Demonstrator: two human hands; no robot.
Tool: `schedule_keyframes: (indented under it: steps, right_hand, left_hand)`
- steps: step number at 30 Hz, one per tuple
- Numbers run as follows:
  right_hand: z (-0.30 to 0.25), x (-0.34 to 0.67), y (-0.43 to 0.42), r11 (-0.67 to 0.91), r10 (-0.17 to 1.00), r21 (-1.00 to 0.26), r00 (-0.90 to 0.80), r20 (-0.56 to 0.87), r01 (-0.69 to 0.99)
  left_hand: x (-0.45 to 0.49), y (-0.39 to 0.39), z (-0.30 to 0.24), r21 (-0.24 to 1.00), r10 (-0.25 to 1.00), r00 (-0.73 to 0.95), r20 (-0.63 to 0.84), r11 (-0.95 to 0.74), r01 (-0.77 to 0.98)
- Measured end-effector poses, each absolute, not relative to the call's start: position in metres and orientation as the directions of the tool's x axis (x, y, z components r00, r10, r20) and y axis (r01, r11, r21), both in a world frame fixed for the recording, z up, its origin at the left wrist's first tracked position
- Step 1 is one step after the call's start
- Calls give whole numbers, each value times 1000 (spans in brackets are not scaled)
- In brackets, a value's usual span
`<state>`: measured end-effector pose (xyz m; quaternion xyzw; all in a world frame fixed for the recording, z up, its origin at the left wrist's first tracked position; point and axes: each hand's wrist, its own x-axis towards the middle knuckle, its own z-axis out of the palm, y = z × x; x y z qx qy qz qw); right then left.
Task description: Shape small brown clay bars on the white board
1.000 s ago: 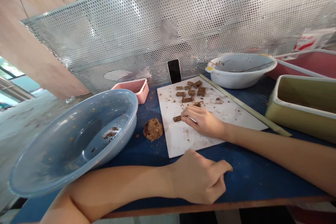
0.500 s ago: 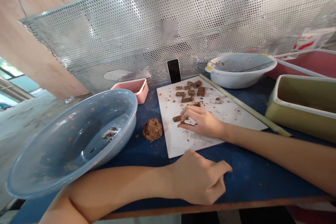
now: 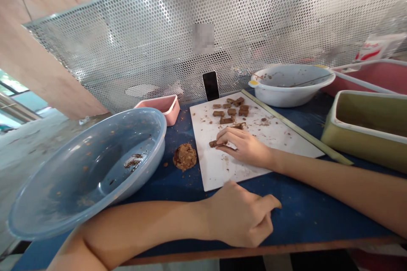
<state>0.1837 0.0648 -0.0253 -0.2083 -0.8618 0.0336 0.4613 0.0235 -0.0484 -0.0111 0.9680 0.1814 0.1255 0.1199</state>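
Observation:
On the white board [image 3: 210,173], my right hand [image 3: 241,146] has its thumb and fingertips closed on the right end of a small brown clay-like piece [image 3: 213,144]. The fingers cover part of that piece. Several similar short brown pieces [image 3: 227,120] lie farther back on the board, among crumbs. My left hand [image 3: 243,216] rests at the near edge of the board, over the blue table, with its fingers curled in and no object showing in them. Left of the board sits a rough brown lump [image 3: 185,157].
A large blue basin [image 3: 143,182] stands tilted at the left, with a pink box [image 3: 172,110] behind it. A green strip [image 3: 295,129] lies along the board's right edge. Beyond are a white basin [image 3: 286,95], an olive trough [image 3: 365,135] and a propped phone [image 3: 211,86].
My right thumb and fingers have moved closer together onto the brown piece, narrowing the gap between them. The left hand has stayed in place.

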Motion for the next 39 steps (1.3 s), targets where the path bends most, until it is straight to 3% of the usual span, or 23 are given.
schedule_keyframes:
  steps: [7, 12, 19, 28, 32, 39]
  right_hand:
    - [-24, 185, 63, 907, 401, -263, -482, 779, 330]
    - [-21, 187, 64, 914, 362, -168, -554, 749, 370]
    - [-23, 186, 62, 899, 419, -279, -479, 771, 337]
    - [-21, 186, 62, 916, 353, -178, -510, 784, 360]
    - [-22, 187, 61, 901, 405, -243, -498, 767, 359]
    - [-25, 185, 62, 929, 347, -209, -519, 781, 306]
  left_hand:
    - [24, -49, -10, 284, 386, 903, 191, -902, 325]
    - [23, -48, -11, 291, 387, 900, 200, -901, 322]
    - [23, -48, -12, 303, 387, 901, 197, -898, 320]
    - [23, -49, -12, 301, 386, 896, 220, -900, 314]
    - [23, -48, -11, 297, 390, 897, 208, -899, 321]
    - [23, -48, -13, 302, 391, 891, 231, -899, 316]
